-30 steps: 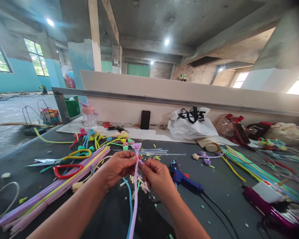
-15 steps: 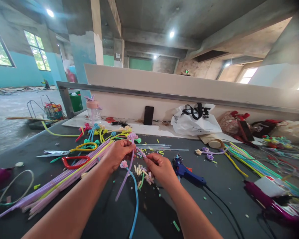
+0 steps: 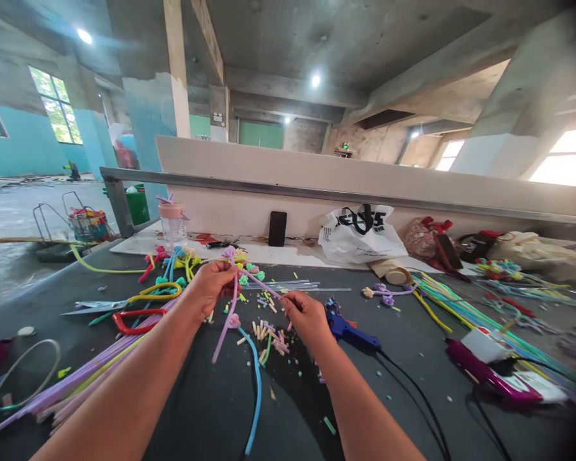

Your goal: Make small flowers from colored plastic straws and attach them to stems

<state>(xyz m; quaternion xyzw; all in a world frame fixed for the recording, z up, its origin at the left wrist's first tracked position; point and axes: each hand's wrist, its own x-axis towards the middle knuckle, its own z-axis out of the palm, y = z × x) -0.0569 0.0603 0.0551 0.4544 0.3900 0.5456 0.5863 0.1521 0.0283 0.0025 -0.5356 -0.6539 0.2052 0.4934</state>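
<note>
- Purple pipe cleaner [image 3: 224,326] — seen from the head camera, it hangs over the dark tabletop [image 3: 403,358], its upper part pinched in the closed fingers of the left hand [image 3: 212,286], a small flower-like curl at its top just above them.
- A thinner purple strand runs from the left hand across to the right hand [image 3: 305,315], whose fingers are closed on its end.
- Just below the hands lie short cut stubs [image 3: 269,331] and a blue pipe cleaner [image 3: 255,384].
- Right of the right hand — a blue glue gun [image 3: 350,330]; left, red-handled scissors [image 3: 134,318].

Craft workshop: bare concrete hall, worktable [image 3: 413,384] strewn with pipe cleaners [image 3: 465,314].
</note>
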